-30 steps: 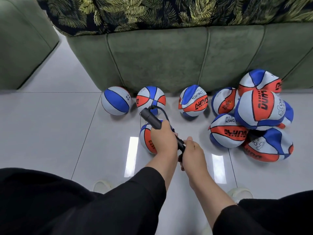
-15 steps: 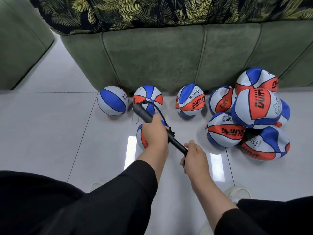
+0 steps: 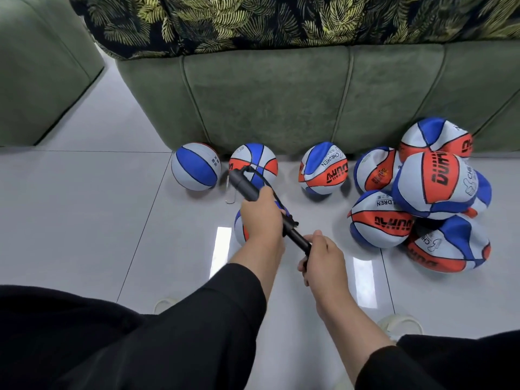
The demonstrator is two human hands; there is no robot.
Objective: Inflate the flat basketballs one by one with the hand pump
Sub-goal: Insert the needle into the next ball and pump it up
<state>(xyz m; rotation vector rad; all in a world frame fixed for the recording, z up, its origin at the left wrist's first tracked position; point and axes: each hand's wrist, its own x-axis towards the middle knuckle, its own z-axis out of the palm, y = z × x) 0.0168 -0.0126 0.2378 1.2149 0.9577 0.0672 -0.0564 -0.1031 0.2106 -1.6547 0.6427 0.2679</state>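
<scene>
The left hand grips the barrel of the black hand pump, while the right hand grips its handle end, nearer the person. A basketball lies on the floor directly under the left hand, mostly hidden. Crumpled flat basketballs are heaped well to the right.

Green sofa, grey tile floor

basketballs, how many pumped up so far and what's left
Done: three round balls line the sofa. In hand: left hand grips the pump barrel, right hand its handle, over a mostly hidden ball. Left: the dented pile at right.
</scene>
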